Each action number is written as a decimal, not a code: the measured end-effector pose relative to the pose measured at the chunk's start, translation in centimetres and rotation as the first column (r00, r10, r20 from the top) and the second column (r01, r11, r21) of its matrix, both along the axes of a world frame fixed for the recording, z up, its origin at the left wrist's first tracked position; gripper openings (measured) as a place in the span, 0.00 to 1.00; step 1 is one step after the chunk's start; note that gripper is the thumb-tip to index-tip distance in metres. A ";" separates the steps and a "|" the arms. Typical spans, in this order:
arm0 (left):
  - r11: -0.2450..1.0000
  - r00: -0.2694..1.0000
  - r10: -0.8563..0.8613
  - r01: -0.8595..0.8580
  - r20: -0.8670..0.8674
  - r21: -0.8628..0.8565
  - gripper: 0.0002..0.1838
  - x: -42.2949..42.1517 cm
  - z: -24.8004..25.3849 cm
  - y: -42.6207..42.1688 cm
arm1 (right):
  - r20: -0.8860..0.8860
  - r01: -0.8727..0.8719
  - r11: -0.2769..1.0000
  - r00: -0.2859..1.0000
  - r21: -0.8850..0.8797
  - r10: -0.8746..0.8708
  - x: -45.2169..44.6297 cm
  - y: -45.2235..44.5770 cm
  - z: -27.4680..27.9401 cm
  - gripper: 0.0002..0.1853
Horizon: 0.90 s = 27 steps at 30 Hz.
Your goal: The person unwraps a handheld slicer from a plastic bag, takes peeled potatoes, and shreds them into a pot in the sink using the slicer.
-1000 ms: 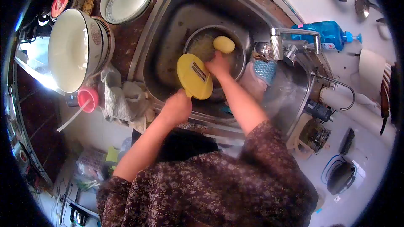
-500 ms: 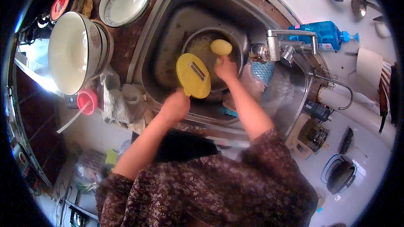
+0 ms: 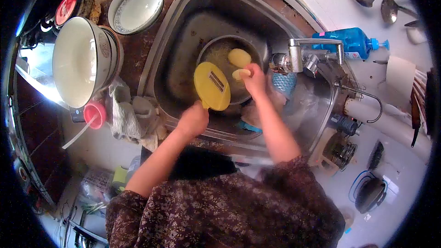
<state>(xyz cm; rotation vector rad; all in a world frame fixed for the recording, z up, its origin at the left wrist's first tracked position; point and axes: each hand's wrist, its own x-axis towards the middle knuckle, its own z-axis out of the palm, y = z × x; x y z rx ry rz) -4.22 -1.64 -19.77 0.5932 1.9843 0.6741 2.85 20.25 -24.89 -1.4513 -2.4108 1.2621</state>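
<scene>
Over a steel sink [image 3: 177, 69], two hands hold a yellow grater [image 3: 204, 82] and a pale potato piece [image 3: 239, 74].
On the left, the left hand [image 3: 194, 119] is closed round the grater's near end, the board overlapping the metal bowl [image 3: 232, 41]; on the right, the right hand [image 3: 255, 82] pinches the potato piece in its fingertips above the bowl, just nearer than a larger potato [image 3: 239, 58]. Farther right stands the faucet [image 3: 295, 59].
</scene>
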 end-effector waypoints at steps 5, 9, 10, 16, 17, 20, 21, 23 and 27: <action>1.000 1.000 0.022 -0.023 0.022 0.021 0.10 0.4 -0.8 0.4 | -0.042 0.083 0.996 0.996 -0.036 -0.084 0.6 0.0 -2.0 0.12; 0.998 0.999 0.049 -0.050 0.015 0.039 0.11 1.1 -1.8 0.7 | -0.038 0.333 0.870 0.928 -0.363 -0.371 -0.3 -1.9 -0.6 0.12; 0.998 0.999 0.037 -0.036 -0.007 0.053 0.11 1.3 -2.4 0.9 | -0.034 0.335 0.869 0.928 -0.364 -0.372 -0.2 -2.5 -1.0 0.12; 0.998 0.996 0.016 -0.011 0.083 -0.056 0.11 1.1 -1.7 1.9 | 0.000 0.205 0.951 0.978 -0.231 -0.211 0.4 -4.1 -3.1 0.16; 0.998 0.996 0.020 -0.015 0.087 -0.055 0.11 1.0 -1.6 1.9 | -0.006 0.201 0.952 0.978 -0.231 -0.208 0.4 -4.2 -3.2 0.16; 0.993 0.975 0.100 -0.086 0.197 -0.080 0.12 1.3 -2.5 2.1 | 0.046 0.027 0.998 0.999 -0.059 -0.024 0.4 -4.3 -2.7 0.13; 0.993 0.974 0.101 -0.086 0.203 -0.082 0.12 1.6 -2.6 2.0 | 0.132 -0.061 0.998 0.989 -0.017 0.063 0.4 -4.4 -2.5 0.13; 0.995 0.999 -0.014 0.019 0.049 -0.094 0.12 1.4 -2.0 2.2 | 0.219 -0.152 0.988 0.965 0.016 0.145 -0.4 -5.1 -1.2 0.13; 0.997 0.999 0.000 0.003 0.036 -0.073 0.12 1.5 -1.9 2.2 | 0.412 -0.263 0.962 0.887 0.079 0.209 -1.7 -6.3 0.4 0.14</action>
